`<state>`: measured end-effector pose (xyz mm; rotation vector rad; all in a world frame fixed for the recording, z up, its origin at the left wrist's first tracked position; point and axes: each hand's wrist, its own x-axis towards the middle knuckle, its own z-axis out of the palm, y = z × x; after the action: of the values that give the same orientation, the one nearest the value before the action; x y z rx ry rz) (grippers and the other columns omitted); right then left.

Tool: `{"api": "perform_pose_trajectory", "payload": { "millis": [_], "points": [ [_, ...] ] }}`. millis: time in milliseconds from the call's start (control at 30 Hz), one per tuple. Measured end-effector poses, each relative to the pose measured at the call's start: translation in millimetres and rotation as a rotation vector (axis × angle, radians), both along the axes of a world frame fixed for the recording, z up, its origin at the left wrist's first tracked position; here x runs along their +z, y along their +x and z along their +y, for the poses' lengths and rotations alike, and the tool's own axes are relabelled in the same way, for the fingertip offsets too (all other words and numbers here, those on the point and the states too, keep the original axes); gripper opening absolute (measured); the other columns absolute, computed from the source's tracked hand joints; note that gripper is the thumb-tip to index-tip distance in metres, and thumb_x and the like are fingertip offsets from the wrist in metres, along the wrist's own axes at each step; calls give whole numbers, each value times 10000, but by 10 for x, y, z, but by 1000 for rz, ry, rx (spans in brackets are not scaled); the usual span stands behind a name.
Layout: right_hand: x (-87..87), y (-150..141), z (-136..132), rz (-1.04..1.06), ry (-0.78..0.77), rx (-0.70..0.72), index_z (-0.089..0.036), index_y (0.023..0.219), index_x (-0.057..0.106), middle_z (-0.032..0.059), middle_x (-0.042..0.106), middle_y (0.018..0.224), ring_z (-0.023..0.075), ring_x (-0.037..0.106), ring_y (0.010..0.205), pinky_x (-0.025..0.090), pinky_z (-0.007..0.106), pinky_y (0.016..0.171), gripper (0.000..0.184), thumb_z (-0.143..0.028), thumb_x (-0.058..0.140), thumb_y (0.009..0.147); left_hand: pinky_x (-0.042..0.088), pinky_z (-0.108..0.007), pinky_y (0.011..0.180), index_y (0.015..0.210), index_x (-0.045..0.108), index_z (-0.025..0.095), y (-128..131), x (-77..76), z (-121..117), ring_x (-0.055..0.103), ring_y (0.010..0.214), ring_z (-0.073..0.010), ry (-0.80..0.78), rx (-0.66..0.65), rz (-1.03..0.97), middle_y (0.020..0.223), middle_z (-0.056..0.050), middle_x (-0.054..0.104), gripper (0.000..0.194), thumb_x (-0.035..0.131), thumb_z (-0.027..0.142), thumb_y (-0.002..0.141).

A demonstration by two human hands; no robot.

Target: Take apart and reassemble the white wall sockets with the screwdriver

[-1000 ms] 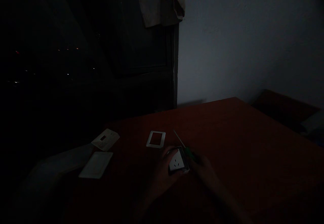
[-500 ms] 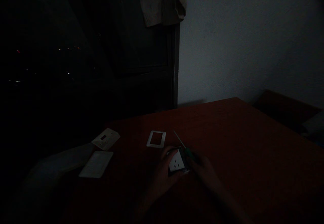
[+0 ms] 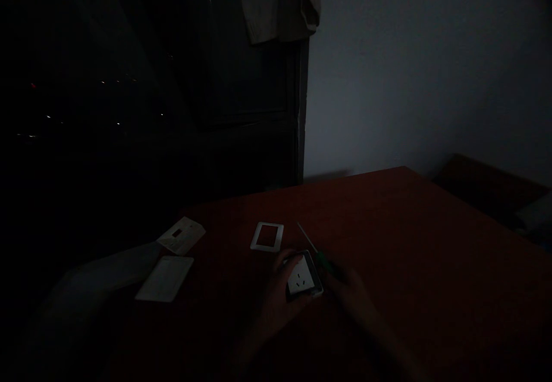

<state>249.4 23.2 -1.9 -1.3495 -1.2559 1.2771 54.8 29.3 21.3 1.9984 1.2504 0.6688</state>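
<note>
In the dim head view, my left hand (image 3: 280, 295) is closed around a white wall socket (image 3: 301, 277) with a dark edge on its right side. The thumb and fingers grip it from the left, near the table top. My right hand (image 3: 348, 290) holds a screwdriver (image 3: 322, 260) by its green handle, just right of the socket. Its thin metal shaft points up and to the left, away from the socket. Beyond the left hand, a white square frame (image 3: 254, 243) lies flat on the table.
A reddish-brown table (image 3: 388, 226) spreads beneath the hands. At its left lie a pale panel with a small dark opening (image 3: 185, 238) and a plain white plate (image 3: 166, 280). Behind are a dark window (image 3: 241, 83), a hanging cloth (image 3: 278, 8) and a pale wall (image 3: 414, 71).
The right hand with the screwdriver has shifted very slightly beside the socket, and more of the socket's dark right edge shows. The left hand keeps its grip.
</note>
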Motion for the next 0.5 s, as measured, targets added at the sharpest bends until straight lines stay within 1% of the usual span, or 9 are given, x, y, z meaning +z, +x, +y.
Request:
{"api": "perform_pose_trajectory", "payload": {
  "millis": [100, 167, 233, 267, 300, 400, 433, 467, 500],
  "points": [
    [6, 1, -3, 19, -3, 0, -180, 1108, 655, 72, 719, 1063, 292, 649, 993, 509, 386, 846, 387, -426, 570, 821, 328, -440, 1107, 1360, 425, 329, -72, 81, -23, 358, 1339, -283, 50, 30, 59, 1482, -40, 336, 683, 707, 253, 743],
    [0, -2, -8, 41, -21, -17, -177, 1118, 650, 81, 708, 1107, 297, 647, 1007, 510, 391, 850, 408, -442, 580, 817, 361, -424, 1083, 1336, 449, 323, -189, 134, -31, 408, 1308, -268, 79, 103, 146, 1448, -34, 392, 589, 646, 256, 785],
    [-12, -5, -15, 53, -53, -37, -173, 1122, 650, 88, 705, 1121, 302, 652, 1000, 513, 400, 846, 435, -470, 587, 811, 395, -411, 1053, 1275, 509, 292, -377, 157, -32, 472, 1258, -252, 78, 213, 273, 1375, -38, 482, 437, 553, 268, 841],
    [-17, -6, -20, 58, -68, -37, -173, 1127, 648, 88, 705, 1121, 302, 653, 1000, 512, 403, 847, 444, -479, 587, 812, 407, -408, 1039, 1236, 542, 271, -494, 153, -31, 499, 1233, -251, 59, 262, 347, 1341, -46, 519, 373, 509, 282, 865],
    [-19, -7, -25, 64, -75, -36, -175, 1133, 646, 87, 706, 1120, 301, 654, 1002, 512, 404, 849, 448, -484, 586, 814, 414, -413, 1028, 1188, 574, 244, -624, 138, -31, 519, 1215, -257, 39, 345, 417, 1306, -61, 552, 330, 476, 278, 875],
    [-5, -8, -38, 68, -77, -40, -178, 1135, 644, 85, 714, 1097, 300, 655, 1002, 512, 402, 850, 447, -483, 592, 813, 394, -423, 1034, 1174, 580, 207, -1025, 56, -40, 541, 1191, -261, 12, 422, 587, 1255, -88, 600, 332, 411, 280, 898],
    [4, -9, -39, 62, -75, -45, -176, 1131, 646, 86, 714, 1098, 301, 653, 1007, 510, 402, 854, 447, -482, 597, 809, 406, -413, 1019, 1178, 573, 212, -1141, 24, -48, 554, 1175, -252, -2, 456, 610, 1242, -83, 610, 337, 383, 284, 910],
    [13, -9, -39, 57, -78, -48, -173, 1123, 650, 88, 713, 1102, 304, 651, 1012, 509, 404, 855, 448, -484, 603, 803, 440, -409, 974, 1144, 586, 214, -1240, -6, -59, 592, 1116, -249, -38, 499, 627, 1188, -80, 638, 328, 366, 281, 911],
    [20, -10, -37, 59, -82, -45, -171, 1123, 651, 90, 708, 1117, 307, 647, 1021, 509, 407, 856, 454, -488, 603, 802, 461, -398, 939, 1126, 592, 216, -1317, -33, -72, 612, 1077, -245, -66, 503, 621, 1156, -77, 651, 325, 358, 294, 914]
  ]
}}
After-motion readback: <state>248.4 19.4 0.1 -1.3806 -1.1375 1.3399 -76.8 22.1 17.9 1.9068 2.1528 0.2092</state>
